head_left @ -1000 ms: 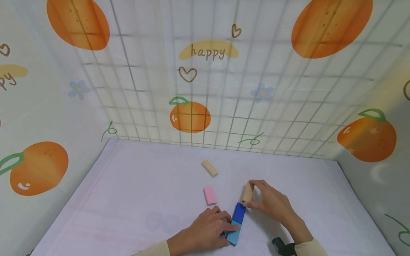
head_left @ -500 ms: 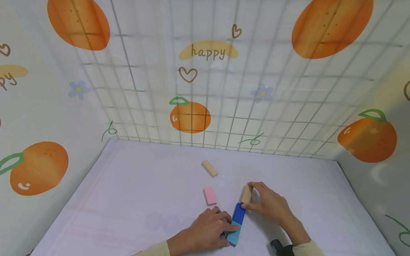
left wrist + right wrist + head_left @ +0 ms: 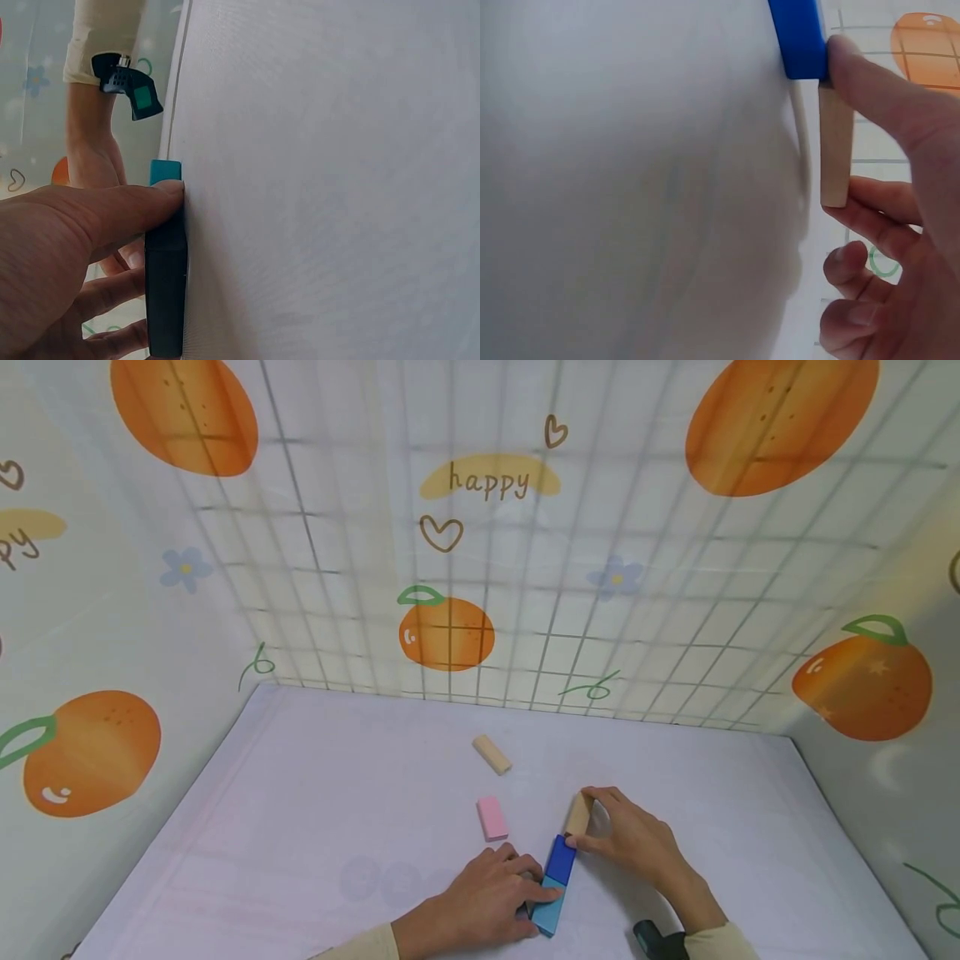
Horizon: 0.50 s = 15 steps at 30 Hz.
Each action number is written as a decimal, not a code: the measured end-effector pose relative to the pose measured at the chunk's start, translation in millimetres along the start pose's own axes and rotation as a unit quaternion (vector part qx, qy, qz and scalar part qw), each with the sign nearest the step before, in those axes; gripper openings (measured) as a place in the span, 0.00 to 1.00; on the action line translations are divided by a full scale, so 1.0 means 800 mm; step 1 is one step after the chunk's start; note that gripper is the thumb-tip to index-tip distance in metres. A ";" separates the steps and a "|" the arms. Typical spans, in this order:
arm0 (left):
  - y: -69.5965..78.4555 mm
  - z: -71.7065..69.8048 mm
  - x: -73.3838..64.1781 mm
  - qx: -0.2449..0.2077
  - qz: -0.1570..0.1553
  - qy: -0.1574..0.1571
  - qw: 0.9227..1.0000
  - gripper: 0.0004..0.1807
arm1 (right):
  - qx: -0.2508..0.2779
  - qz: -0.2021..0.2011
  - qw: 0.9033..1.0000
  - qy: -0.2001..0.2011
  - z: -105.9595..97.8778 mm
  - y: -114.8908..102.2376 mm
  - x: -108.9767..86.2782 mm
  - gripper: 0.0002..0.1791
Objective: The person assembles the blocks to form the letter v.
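Observation:
A light blue block (image 3: 547, 912) and a dark blue block (image 3: 559, 860) lie end to end on the table. My left hand (image 3: 491, 897) holds the light blue block, thumb at its near end and a finger across its top. In the left wrist view the block's side (image 3: 165, 292) looks dark. Just past the dark blue block, my right hand (image 3: 637, 835) pinches a plain wooden block (image 3: 578, 814) lengthwise between thumb and fingers. The right wrist view shows that wooden block slightly off the table, one end close against the dark blue block (image 3: 799, 37). I cannot tell whether they touch.
A pink block (image 3: 492, 818) lies left of the row, and a second wooden block (image 3: 492, 755) lies farther back. The white table (image 3: 315, 793) is bounded by a fruit-print cloth wall (image 3: 360, 635) at the back and sides. A dark wrist device (image 3: 660, 939) sits on the right forearm.
The right hand has brought the wooden block a little nearer and to the left, up to the dark blue block's far end, then stayed there. The left hand has not moved.

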State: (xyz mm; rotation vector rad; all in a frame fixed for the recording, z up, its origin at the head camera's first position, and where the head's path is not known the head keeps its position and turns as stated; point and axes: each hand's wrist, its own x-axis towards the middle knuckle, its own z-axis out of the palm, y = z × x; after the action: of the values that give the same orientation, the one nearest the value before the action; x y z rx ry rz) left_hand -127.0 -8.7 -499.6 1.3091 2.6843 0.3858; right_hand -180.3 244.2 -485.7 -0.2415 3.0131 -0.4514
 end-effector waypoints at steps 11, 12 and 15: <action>0.000 -0.002 0.000 -0.002 -0.005 -0.007 1.000 0.28 | 0.005 0.005 1.000 -0.025 0.003 0.002 0.002 0.53; 0.000 -0.002 0.000 -0.003 -0.006 -0.008 1.000 0.28 | 0.004 0.007 1.000 -0.026 0.003 0.002 0.002 0.54; 0.000 -0.002 0.001 -0.002 -0.008 -0.011 1.000 0.28 | 0.002 0.008 1.000 -0.030 0.003 0.002 0.003 0.54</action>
State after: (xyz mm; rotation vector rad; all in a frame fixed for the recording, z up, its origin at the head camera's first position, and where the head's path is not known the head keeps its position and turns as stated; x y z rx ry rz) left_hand -127.7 -8.4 -498.2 1.2827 2.6725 0.3717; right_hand -182.3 244.5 -488.5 -0.2255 2.9537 -0.4408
